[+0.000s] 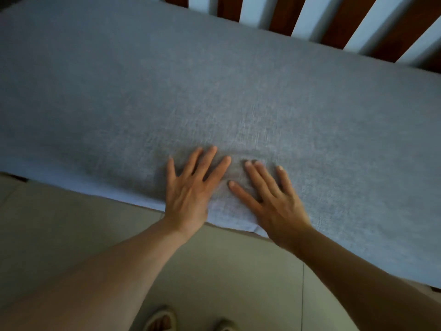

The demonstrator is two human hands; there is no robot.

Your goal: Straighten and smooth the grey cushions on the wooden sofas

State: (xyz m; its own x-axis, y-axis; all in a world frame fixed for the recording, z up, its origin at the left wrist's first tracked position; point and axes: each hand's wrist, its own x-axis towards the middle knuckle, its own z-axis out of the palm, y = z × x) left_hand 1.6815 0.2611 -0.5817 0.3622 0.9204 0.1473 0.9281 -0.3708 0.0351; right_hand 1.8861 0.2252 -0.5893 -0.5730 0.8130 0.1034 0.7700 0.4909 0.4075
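Left hand (191,189) and right hand (272,199) press flat on grey cushion (214,91) near its front edge, fingers (210,158) spread to smooth the fabric.

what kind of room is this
Probably a home living or sitting room: a grey cushion lies on a sofa with wooden back slats, over a tiled floor.

The cushion (214,91) under me is a blue-grey with a fine woven fleck, paler along its near edge. Behind it the sofa slats (338,22) are dark reddish-brown wood against a white wall (307,15). The floor (71,211) is pale greenish-grey tile with thin dark joints.
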